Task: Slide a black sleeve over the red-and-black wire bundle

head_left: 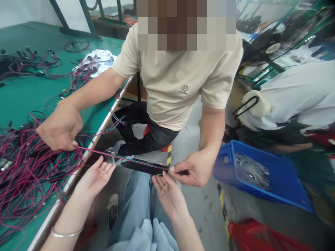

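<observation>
Holding black strip (143, 168) crosswise above blue jeans (136, 198), gripping loosely w/ L hand (94, 178) at one end & w/ R hand (169, 195) at other, both palms up. Facing co-worker (174, 69) in beige tee (164, 90), w/ red/teal wires (94, 151) stretched taut along strip btwn co-worker's R hand (61, 127) & co-worker's L hand (195, 169). Working beside green tabletop (31, 94) w/ big wire tangle (34, 170) on it; having blue bin (225, 167) of grey cables (252, 170) nearby on R.

On the left stands a green worktable (26, 90); dark green posts (87, 17) rise at its far end. Behind is a whitish surface (22, 10), probably a wall. The floor (193, 209) is grey, with yellow-and-black striped tape (222, 200).
</observation>
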`<state>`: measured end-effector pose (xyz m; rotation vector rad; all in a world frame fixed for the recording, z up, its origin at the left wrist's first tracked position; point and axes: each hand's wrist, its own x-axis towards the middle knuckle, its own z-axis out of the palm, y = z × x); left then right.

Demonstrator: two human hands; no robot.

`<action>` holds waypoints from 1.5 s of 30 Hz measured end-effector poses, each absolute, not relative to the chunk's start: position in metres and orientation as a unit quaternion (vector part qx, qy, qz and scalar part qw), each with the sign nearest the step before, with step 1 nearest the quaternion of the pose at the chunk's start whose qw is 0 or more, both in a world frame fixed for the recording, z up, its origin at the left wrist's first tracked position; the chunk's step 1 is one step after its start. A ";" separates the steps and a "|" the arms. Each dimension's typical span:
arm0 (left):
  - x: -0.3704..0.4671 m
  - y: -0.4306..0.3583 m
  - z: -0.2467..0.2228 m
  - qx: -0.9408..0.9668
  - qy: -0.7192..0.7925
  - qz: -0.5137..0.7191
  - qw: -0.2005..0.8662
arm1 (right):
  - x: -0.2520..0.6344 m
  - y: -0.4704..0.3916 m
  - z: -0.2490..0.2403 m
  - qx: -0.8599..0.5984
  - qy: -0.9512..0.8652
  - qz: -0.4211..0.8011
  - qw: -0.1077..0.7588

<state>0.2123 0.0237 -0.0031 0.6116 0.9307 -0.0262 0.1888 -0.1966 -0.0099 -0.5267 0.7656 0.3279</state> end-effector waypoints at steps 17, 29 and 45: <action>0.213 0.025 0.004 0.260 0.422 -0.001 0.868 | 0.193 -0.199 0.001 -0.249 0.371 0.164 0.880; 0.210 0.027 0.008 0.260 0.408 0.004 0.875 | 0.192 -0.200 0.002 -0.237 0.378 0.179 0.877; 0.210 0.024 0.029 0.296 0.402 0.016 0.866 | 0.192 -0.204 0.003 -0.231 0.387 0.208 0.868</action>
